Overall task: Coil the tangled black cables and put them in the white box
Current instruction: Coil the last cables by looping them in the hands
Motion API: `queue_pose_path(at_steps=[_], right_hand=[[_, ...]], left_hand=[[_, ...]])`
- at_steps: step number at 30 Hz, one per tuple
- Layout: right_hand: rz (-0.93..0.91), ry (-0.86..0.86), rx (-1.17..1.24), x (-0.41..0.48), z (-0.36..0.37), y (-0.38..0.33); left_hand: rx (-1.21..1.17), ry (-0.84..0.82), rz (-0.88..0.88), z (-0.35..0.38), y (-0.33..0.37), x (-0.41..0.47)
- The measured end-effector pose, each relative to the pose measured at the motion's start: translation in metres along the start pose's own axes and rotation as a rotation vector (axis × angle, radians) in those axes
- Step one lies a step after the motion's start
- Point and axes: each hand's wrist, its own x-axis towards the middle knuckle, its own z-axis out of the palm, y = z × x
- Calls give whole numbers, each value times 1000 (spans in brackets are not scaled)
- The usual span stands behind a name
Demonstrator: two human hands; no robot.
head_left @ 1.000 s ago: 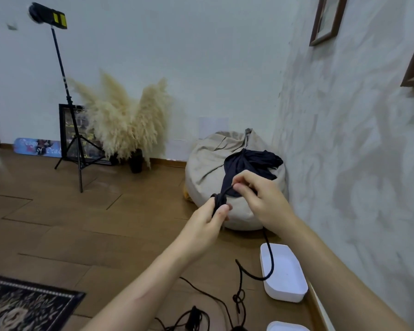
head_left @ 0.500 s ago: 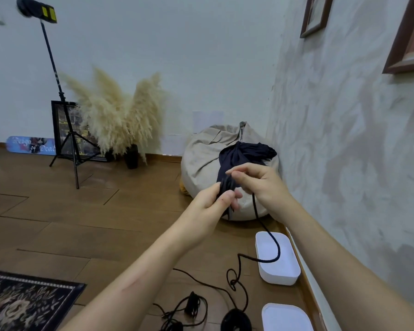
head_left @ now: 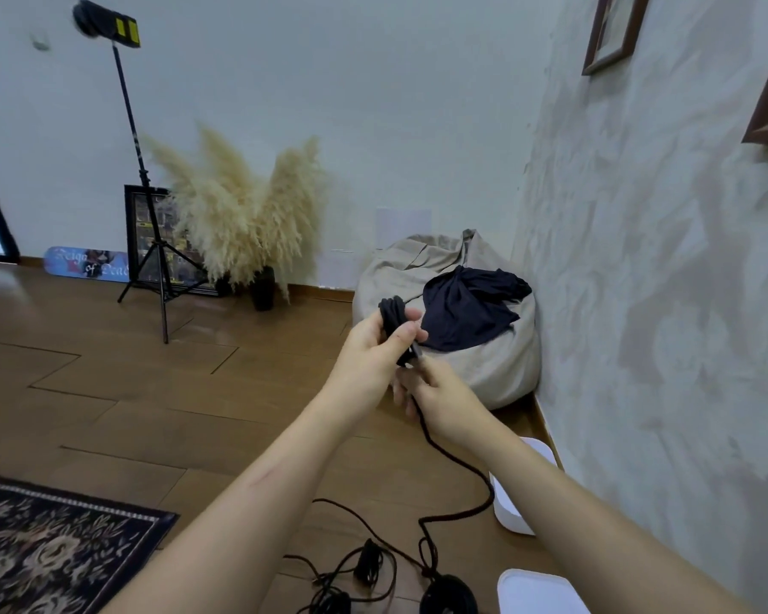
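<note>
Black coiled cable bundle (head_left: 392, 314) sits centre frame, gripped in the left hand (head_left: 371, 354); just below, the right hand (head_left: 446, 403) curls round its trailing strand (head_left: 451, 454), which drops to tangled black cables (head_left: 364, 565) beside the white rounded box (head_left: 508, 512), lower right.

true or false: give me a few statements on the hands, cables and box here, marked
The left hand holds a coil of black cable. True.
The right hand grips a cable strand that trails to the floor. True.
All the cables are coiled. False: loose black cables lie tangled on the floor.
The dark cloth lies on the floor. False: the dark cloth lies on the beanbag.
The coil lies in the white box. False: the left hand holds it, clear of the white box.
</note>
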Motion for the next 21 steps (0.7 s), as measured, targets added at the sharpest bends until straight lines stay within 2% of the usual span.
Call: queue_pose_path(at_steps=[4, 9, 12, 14, 18, 21], right_hand=[[33, -89, -45, 0, 2, -4], [90, -282, -226, -2, -23, -15], [56, -333, -513, -4, -42, -19], [-12, -301, -677, -3, -51, -20], [-79, -192, -781, -4, -68, -19], [-111, -155, -786, -8, -74, -17]], left_hand=[[142, 122, 37, -8, -16, 12], [422, 90, 54, -20, -35, 15], [510, -7, 28, -17, -45, 12], [570, -73, 28, -10, -48, 10], [606, -293, -90, -5, -45, 7], [447, -454, -224, -7, -39, 5]])
